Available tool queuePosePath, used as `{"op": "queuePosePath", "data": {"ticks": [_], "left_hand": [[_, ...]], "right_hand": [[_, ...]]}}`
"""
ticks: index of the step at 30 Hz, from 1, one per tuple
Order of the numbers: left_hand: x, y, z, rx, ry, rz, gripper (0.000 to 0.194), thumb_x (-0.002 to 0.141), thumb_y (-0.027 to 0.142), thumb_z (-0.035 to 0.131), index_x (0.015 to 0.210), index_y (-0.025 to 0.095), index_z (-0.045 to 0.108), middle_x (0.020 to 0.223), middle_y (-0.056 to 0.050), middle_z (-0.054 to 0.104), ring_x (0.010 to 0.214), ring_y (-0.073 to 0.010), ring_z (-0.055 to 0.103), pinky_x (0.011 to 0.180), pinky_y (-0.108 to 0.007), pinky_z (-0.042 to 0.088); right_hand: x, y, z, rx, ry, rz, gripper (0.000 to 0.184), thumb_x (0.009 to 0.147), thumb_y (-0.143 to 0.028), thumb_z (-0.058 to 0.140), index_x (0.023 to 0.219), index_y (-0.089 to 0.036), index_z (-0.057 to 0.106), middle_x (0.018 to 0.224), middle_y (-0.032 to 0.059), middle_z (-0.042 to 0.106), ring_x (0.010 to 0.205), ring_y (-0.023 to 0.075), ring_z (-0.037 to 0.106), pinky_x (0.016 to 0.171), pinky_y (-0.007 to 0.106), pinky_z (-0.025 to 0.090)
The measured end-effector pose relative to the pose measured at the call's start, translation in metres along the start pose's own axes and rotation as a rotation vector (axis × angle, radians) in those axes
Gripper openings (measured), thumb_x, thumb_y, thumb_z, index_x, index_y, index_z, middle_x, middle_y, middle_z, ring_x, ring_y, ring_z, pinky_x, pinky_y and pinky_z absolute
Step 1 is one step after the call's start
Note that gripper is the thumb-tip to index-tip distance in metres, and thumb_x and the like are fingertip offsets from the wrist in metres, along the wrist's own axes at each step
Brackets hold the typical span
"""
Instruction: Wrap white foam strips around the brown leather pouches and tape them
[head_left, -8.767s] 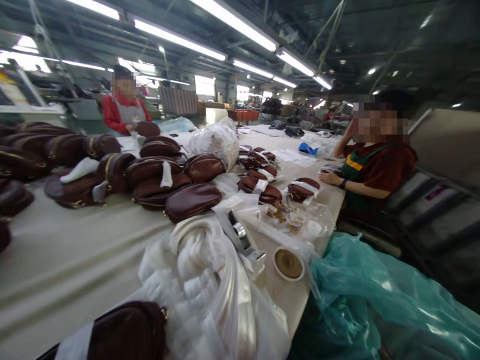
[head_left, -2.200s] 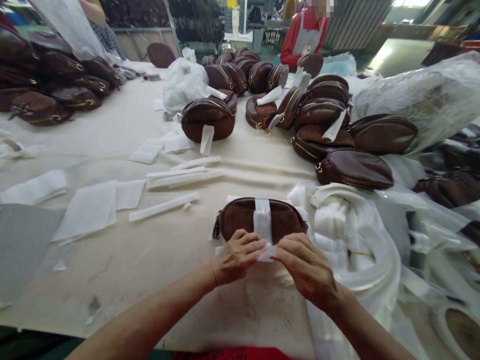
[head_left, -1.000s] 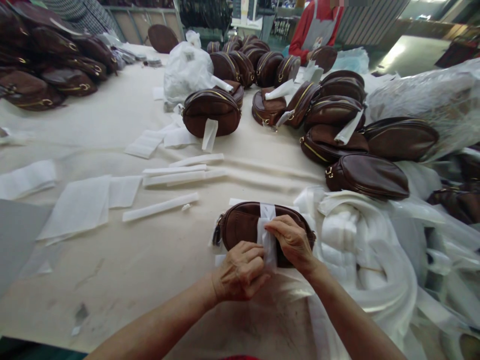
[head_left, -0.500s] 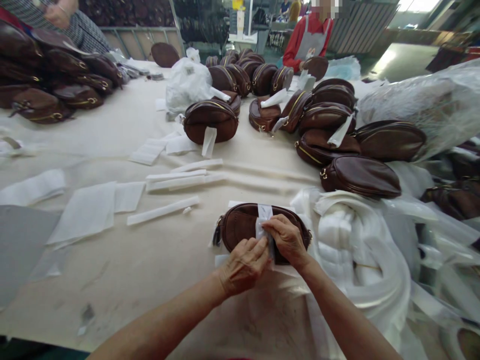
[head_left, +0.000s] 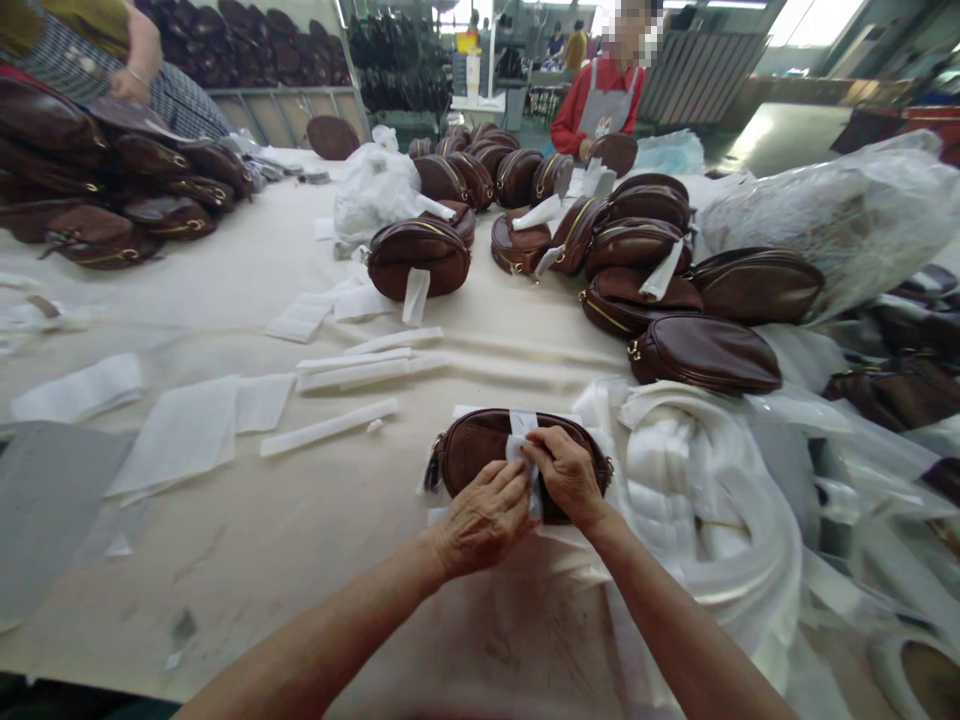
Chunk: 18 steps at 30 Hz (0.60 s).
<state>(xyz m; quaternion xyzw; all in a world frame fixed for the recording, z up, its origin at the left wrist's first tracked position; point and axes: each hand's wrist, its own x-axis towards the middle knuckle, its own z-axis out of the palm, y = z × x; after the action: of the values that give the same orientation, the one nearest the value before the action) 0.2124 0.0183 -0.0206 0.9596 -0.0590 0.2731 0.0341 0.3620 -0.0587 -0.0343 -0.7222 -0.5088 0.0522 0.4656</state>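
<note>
A dark brown oval leather bag (head_left: 474,450) lies on the table in front of me, a tassel at its left end. A white wrapping strip (head_left: 523,424) runs across its middle. My right hand (head_left: 564,470) pinches the strip between thumb and fingers. Against the strip's lower part and the bag's front rests my left hand (head_left: 487,515), its fingers extended close together and lying rather flat. Some white sheet shows beneath the bag, partly covered by the hands.
Rolled white foam (head_left: 712,520) lies right of the bag. White strips (head_left: 352,375) and sheets (head_left: 176,435) are spread on the left. Brown bags (head_left: 637,245) stand behind, with a bag pile (head_left: 112,180) far left. Two people are across the table, one in a red shirt (head_left: 566,125).
The view has tilted up slightly and shifted. My left hand's fingers have moved a little up along the strip; my right hand keeps its pinch. The bag stays in place.
</note>
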Motion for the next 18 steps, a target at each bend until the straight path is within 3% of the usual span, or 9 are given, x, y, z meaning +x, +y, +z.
{"op": "queuePosePath", "data": {"ticks": [7, 10, 12, 15, 18], "left_hand": [[-0.001, -0.002, 0.000, -0.038, -0.072, -0.032, 0.030, 0.093, 0.033, 0.043, 0.092, 0.008, 0.060, 0.105, -0.014, 0.061, 0.113, -0.0284, 0.052, 0.093, -0.043, 0.039], [0.000, -0.002, -0.002, -0.044, -0.112, -0.047, 0.029, 0.092, 0.034, 0.045, 0.095, 0.009, 0.059, 0.105, -0.013, 0.061, 0.113, -0.0279, 0.051, 0.091, -0.044, 0.038], [0.001, -0.002, -0.003, -0.052, -0.114, -0.043, 0.028, 0.091, 0.034, 0.048, 0.096, 0.009, 0.059, 0.105, -0.013, 0.061, 0.114, -0.0272, 0.050, 0.092, -0.042, 0.038], [0.000, 0.000, -0.003, -0.058, -0.080, -0.031, 0.025, 0.090, 0.030, 0.049, 0.100, 0.009, 0.058, 0.107, -0.014, 0.061, 0.115, -0.0271, 0.050, 0.093, -0.041, 0.036], [-0.003, -0.001, 0.002, -0.054, -0.018, -0.025, 0.024, 0.092, 0.024, 0.044, 0.105, 0.007, 0.057, 0.109, -0.014, 0.062, 0.114, -0.0280, 0.051, 0.094, -0.042, 0.035]], "right_hand": [[0.005, -0.002, 0.002, -0.049, 0.051, 0.016, 0.017, 0.085, -0.023, 0.047, 0.095, -0.017, 0.059, 0.084, 0.0068, 0.063, 0.079, 0.0189, 0.059, 0.077, 0.033, 0.050], [0.003, -0.015, -0.014, -0.052, 0.132, 0.010, 0.021, 0.086, -0.025, 0.048, 0.102, -0.018, 0.058, 0.088, 0.0065, 0.062, 0.078, 0.0176, 0.060, 0.074, 0.032, 0.051], [-0.007, -0.024, -0.041, -0.099, 0.212, -0.017, 0.021, 0.087, -0.027, 0.050, 0.106, -0.019, 0.057, 0.093, 0.0062, 0.062, 0.079, 0.0164, 0.060, 0.074, 0.031, 0.051], [-0.034, -0.021, -0.101, -0.325, 0.404, -0.026, 0.019, 0.086, -0.030, 0.054, 0.101, -0.020, 0.061, 0.095, 0.0063, 0.063, 0.086, 0.0171, 0.059, 0.080, 0.032, 0.049], [-0.074, 0.003, -0.169, -0.549, 0.650, 0.174, 0.026, 0.083, -0.042, 0.054, 0.090, -0.018, 0.064, 0.092, 0.0089, 0.064, 0.089, 0.0212, 0.058, 0.082, 0.037, 0.046]]}}
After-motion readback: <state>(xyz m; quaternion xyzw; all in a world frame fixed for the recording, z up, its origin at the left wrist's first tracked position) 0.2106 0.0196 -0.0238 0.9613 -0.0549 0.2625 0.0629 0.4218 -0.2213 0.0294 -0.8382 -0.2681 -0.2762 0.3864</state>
